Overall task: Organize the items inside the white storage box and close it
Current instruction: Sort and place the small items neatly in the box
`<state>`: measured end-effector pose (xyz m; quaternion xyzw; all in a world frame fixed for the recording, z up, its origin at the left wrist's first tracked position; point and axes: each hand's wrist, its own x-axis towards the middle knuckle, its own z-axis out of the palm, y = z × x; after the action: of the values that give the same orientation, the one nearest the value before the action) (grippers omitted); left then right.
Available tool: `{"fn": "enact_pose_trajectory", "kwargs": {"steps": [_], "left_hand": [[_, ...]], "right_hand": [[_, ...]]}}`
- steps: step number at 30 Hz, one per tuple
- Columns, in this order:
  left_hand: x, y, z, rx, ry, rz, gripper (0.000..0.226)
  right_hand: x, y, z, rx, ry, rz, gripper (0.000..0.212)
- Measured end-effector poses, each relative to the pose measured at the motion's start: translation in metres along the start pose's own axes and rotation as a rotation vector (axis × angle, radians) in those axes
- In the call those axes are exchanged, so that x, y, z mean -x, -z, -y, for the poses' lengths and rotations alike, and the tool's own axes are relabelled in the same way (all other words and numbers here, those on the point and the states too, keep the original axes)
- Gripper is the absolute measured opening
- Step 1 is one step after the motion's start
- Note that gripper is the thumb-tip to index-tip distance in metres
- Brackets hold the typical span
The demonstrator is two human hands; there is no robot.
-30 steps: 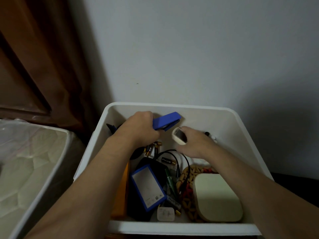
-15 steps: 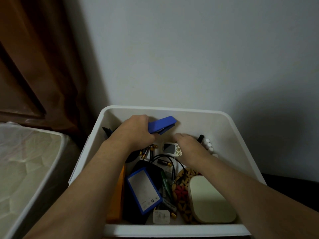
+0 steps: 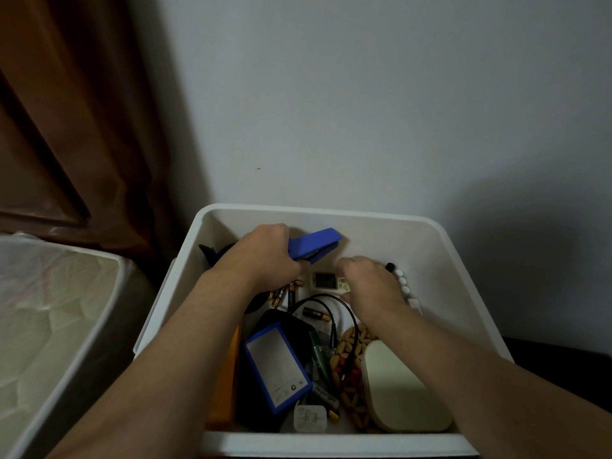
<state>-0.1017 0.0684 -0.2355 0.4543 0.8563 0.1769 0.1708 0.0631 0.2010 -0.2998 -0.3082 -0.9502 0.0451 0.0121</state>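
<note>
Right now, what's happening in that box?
A person has both hands down in the open white storage box, sorting clutter. The left hand grips a blue stapler near the back wall. The right hand rests fingers-down beside a small white device with a screen. Batteries, a black cable and a blue-edged card case lie loose. No lid is on.

Both hands reach into the open white storage box point(image 3: 440, 260). The left hand point(image 3: 265, 256) grips a blue stapler point(image 3: 314, 247) near the far wall. The right hand point(image 3: 371, 279) rests curled, knuckles up, just beside a small white device with a screen point(image 3: 326, 280).
</note>
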Motion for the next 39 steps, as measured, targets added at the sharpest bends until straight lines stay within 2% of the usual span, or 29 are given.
{"fn": "enact_pose_trajectory", "kwargs": {"steps": [6, 10, 12, 14, 18, 21, 25, 29, 32, 34, 37, 39], "left_hand": [[0.001, -0.001, 0.0, 0.059, -0.008, 0.028, 0.034], [0.001, -0.002, -0.001, 0.11, -0.031, 0.01, 0.035], [0.002, -0.003, -0.003, 0.145, -0.057, 0.006, 0.037], [0.002, -0.003, -0.004, 0.224, -0.062, 0.032, 0.037], [0.003, -0.006, -0.013, 0.64, 0.011, 0.164, 0.034], [0.005, -0.003, -0.021, 0.961, 0.09, 0.354, 0.028], [0.006, 0.001, -0.027, 1.112, 0.095, 0.614, 0.028], [0.003, 0.004, -0.027, 1.236, 0.148, 0.639, 0.052], [0.0, -0.001, -0.03, 1.196, 0.131, 0.558, 0.071], [-0.002, -0.009, -0.033, 1.11, 0.136, 0.421, 0.068], [-0.003, -0.018, -0.031, 0.707, 0.111, 0.203, 0.049], [-0.003, -0.023, -0.029, 0.475, 0.083, 0.238, 0.04]], "right_hand": [[-0.004, 0.003, -0.004, -0.185, -0.111, 0.022, 0.03], [-0.008, 0.037, -0.014, -0.367, -0.219, -0.107, 0.026], [-0.005, 0.062, -0.023, -0.449, -0.139, -0.276, 0.024], [0.003, 0.083, -0.031, -0.45, 0.016, -0.398, 0.033], [0.017, 0.097, -0.035, -0.302, 0.305, -0.373, 0.061], [0.023, 0.084, -0.033, -0.249, 0.488, -0.31, 0.077], [0.02, 0.07, -0.032, -0.34, 0.478, -0.346, 0.063], [0.019, 0.067, -0.036, -0.355, 0.446, -0.397, 0.049], [0.021, 0.065, -0.039, -0.383, 0.296, -0.331, 0.027], [0.021, 0.061, -0.043, -0.376, 0.196, -0.295, 0.023], [0.021, 0.057, -0.048, -0.413, 0.084, -0.263, 0.022], [0.022, 0.055, -0.051, -0.434, 0.015, -0.235, 0.021]]}}
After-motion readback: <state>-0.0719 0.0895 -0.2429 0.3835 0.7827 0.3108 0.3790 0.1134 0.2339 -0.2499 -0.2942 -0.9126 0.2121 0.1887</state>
